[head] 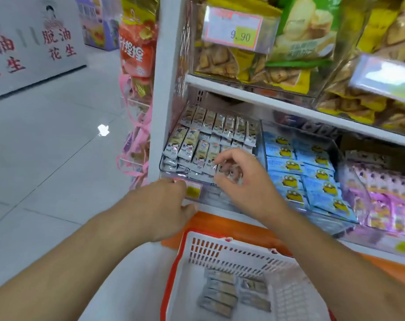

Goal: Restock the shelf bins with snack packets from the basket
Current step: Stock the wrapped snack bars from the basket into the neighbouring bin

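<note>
Foil-film snack packets [198, 144], small, flat and oblong, lie in overlapping rows in the clear shelf bin [171, 173] at the left end of the lower shelf; a further handful of the same packets [222, 291] rests flat on the floor of the white basket [231, 256] with the red rim, directly below the shelf edge. The right hand [240, 179] is over the front right part of the bin, fingers curled and narrowed onto a glossy packet [230, 171] at the front row; motion blur prevents a firm count of what it holds. The left hand [164, 205] rests against the bin's front lip beside the yellow price tag [193, 191], fingers relaxed and holding nothing. Judged from their look, the packets are light, with a slick wrapper that slides readily over its neighbours, and a soft sealed film around a firmer bar inside; crushing seems a small risk, slipping the greater one. The sound place to take hold is across the narrow width at mid-length, thumb opposed to fingers, or by a crimped end seal when drawing one from a tight row. Blue packets [312, 179] fill the adjoining bin, and pink ones [387, 202] the next.
</note>
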`<move>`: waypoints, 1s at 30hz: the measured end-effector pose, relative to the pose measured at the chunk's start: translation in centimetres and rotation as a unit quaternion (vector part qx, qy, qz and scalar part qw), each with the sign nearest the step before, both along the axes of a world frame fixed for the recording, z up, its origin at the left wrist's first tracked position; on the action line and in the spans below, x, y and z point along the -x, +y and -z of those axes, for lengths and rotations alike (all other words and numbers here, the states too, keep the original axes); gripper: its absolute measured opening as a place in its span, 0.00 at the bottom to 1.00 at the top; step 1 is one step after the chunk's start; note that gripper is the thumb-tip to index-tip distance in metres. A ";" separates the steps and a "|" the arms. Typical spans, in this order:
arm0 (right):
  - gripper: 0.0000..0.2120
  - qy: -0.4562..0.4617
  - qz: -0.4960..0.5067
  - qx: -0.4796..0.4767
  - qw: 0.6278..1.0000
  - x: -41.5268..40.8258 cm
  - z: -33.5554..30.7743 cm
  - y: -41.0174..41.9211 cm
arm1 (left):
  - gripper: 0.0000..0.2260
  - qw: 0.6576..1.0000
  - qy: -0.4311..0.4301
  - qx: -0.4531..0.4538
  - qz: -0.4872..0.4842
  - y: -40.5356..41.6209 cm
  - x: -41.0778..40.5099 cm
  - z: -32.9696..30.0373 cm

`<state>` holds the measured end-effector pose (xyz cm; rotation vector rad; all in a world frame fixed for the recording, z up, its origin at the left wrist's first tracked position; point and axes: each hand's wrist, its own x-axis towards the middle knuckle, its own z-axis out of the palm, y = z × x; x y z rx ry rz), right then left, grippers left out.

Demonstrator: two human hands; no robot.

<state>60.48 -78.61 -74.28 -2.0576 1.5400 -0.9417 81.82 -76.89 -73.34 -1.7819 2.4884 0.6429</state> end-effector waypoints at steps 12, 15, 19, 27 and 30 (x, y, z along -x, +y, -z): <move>0.04 0.171 0.003 -0.452 0.876 7.4 26.1 14.6 | 0.39 0.964 -0.104 -0.246 -0.007 4.2 6.0 19.0; 0.15 0.214 -0.028 -0.507 0.835 8.3 30.9 16.7 | 0.45 0.968 -0.059 -0.227 -0.093 5.6 5.9 22.7; 0.20 0.270 -0.067 -0.503 0.819 8.4 35.3 17.6 | 0.51 0.970 -0.035 -0.212 -0.112 5.6 6.2 24.8; 0.22 0.266 0.012 -0.480 0.836 7.8 39.0 17.8 | 0.53 0.967 -0.035 -0.213 -0.132 5.2 6.6 25.9; 0.16 0.190 0.026 -0.495 0.847 8.5 38.3 17.3 | 0.53 0.964 -0.033 -0.225 -0.137 5.0 6.6 25.8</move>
